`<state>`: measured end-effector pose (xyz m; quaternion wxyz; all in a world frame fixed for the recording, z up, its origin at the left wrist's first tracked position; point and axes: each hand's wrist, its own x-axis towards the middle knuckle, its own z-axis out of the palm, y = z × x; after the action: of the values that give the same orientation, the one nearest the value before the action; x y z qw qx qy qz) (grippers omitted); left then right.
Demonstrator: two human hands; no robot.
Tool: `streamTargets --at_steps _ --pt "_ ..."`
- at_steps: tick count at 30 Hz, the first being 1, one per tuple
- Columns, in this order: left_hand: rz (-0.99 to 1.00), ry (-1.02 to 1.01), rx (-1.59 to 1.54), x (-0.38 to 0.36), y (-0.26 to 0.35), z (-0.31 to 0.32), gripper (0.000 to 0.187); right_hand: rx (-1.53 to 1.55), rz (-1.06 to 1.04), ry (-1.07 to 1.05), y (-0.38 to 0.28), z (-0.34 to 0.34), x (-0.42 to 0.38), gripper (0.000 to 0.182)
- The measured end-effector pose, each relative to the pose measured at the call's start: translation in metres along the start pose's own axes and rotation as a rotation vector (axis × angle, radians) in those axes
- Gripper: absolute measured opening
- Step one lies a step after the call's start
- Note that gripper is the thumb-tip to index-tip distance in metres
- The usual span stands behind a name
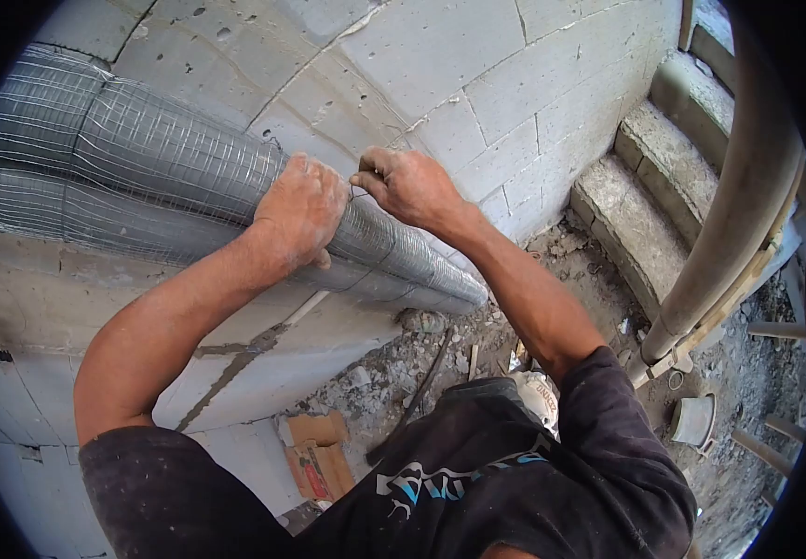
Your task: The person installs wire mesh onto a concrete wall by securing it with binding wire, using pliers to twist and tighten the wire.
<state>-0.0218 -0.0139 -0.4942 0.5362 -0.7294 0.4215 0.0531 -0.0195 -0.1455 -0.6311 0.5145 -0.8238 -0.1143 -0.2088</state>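
Two grey pipes (133, 219) wrapped in silvery wire mesh (179, 126) run along the block wall, from the upper left down to the floor. My left hand (302, 207) is closed over the upper pipe, its fingers curled on the mesh and its thumb lower down. Just right of it, my right hand (409, 186) is closed in a pinch above the mesh. A short, thin dark wire (358, 193) shows at its fingertips, close to the left hand's knuckles. The undersides of my left fingers are hidden.
Rough concrete steps (640, 224) rise on the right, beside a thick post (733, 205). A white bucket (694, 420) lies among rubble at the lower right. Below the pipes are a torn cardboard box (319, 456), a dark hose (428, 377) and a white sack (538, 396).
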Motion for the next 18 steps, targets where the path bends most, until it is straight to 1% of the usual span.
streamTargets --at_steps 3,6,8,9,13,15,18 --pt "-0.02 -0.033 -0.053 0.011 -0.002 -0.003 0.078 -0.034 -0.004 -0.026 -0.008 -0.019 -0.005 0.023" --pt "-0.01 -0.092 -0.062 0.016 -0.004 -0.009 0.08 -0.038 -0.045 -0.052 0.0 -0.023 -0.003 0.022" --pt "-0.012 -0.072 -0.081 0.016 -0.005 -0.008 0.08 -0.037 -0.073 -0.071 0.004 -0.026 -0.002 0.022" --pt "-0.014 -0.064 -0.091 0.017 -0.005 -0.008 0.08 -0.043 -0.083 -0.081 0.001 -0.028 0.0 0.021" --pt "-0.013 -0.14 -0.12 0.02 -0.007 -0.011 0.081 -0.084 -0.13 -0.112 -0.008 -0.035 0.009 0.022" --pt "0.011 -0.141 -0.111 0.025 -0.01 -0.015 0.078 -0.007 -0.147 -0.115 0.002 -0.036 0.014 0.022" --pt "0.036 -0.225 -0.113 0.031 -0.013 -0.03 0.073 0.075 -0.132 -0.155 0.025 -0.029 0.028 0.023"
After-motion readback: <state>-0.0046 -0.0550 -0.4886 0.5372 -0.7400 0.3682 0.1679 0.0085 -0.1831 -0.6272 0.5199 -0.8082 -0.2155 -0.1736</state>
